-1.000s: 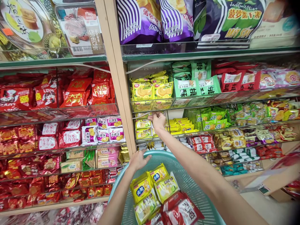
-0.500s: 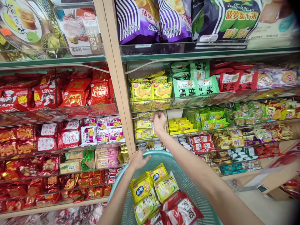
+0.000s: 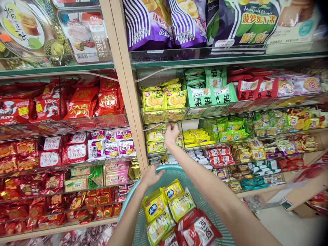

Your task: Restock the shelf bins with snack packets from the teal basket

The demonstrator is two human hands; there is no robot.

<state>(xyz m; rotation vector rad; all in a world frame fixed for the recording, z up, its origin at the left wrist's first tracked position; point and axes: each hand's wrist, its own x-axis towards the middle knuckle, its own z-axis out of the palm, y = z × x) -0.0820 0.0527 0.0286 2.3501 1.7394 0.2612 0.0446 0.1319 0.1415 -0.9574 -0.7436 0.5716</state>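
My left hand [image 3: 151, 176] grips the near-left part of the rim of a teal plastic basket [image 3: 205, 181], thumb on the inner side. Inside the basket lie several yellow lemon snack packets [image 3: 160, 223] and red packets [image 3: 201, 229] with white lettering. My right arm stretches over the basket to a low shelf compartment. There my right hand [image 3: 171, 134] has its fingers curled beside yellow-green snack packets [image 3: 155, 136], just under the shelf above. The fingertips are partly hidden, so what they pinch cannot be made out.
Clear shelf fronts edge each tier, and a wooden upright [image 3: 128, 85] divides the shelving. Yellow round-biscuit packets [image 3: 164, 99] sit directly above my right hand. Red bags [image 3: 84, 102] fill shelves on the left. Big purple chip bags [image 3: 150, 27] stand on top.
My right hand has turned slightly, its fingers reaching further in among the yellow-green packets. The view has shifted a little. My left hand stays on the basket rim.
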